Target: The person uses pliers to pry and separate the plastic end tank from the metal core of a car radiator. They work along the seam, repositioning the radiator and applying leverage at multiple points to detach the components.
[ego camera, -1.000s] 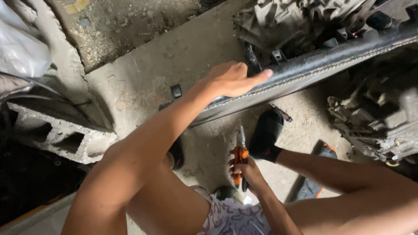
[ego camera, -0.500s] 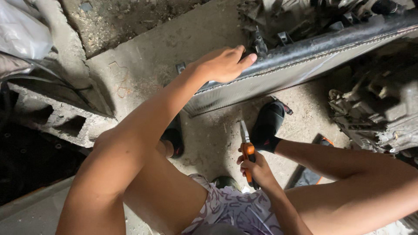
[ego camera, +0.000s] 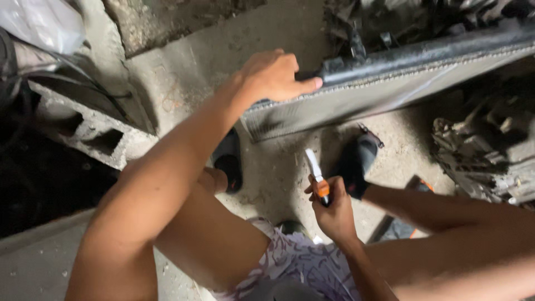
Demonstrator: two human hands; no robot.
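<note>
Down on the concrete floor (ego camera: 184,72), we have our left hand (ego camera: 276,75) curled over the top edge of a finned radiator (ego camera: 384,92) that stands tilted on its long side, fingers closed on the black rim. Our right hand (ego camera: 334,214) is wrapped tight around an orange-handled tool (ego camera: 317,178), its pale blade pointing up towards the fins. We judge the thin fins could bend if the blade slips, and the radiator might tip towards our sandalled feet (ego camera: 356,161) should the one-handed hold loosen.
</note>
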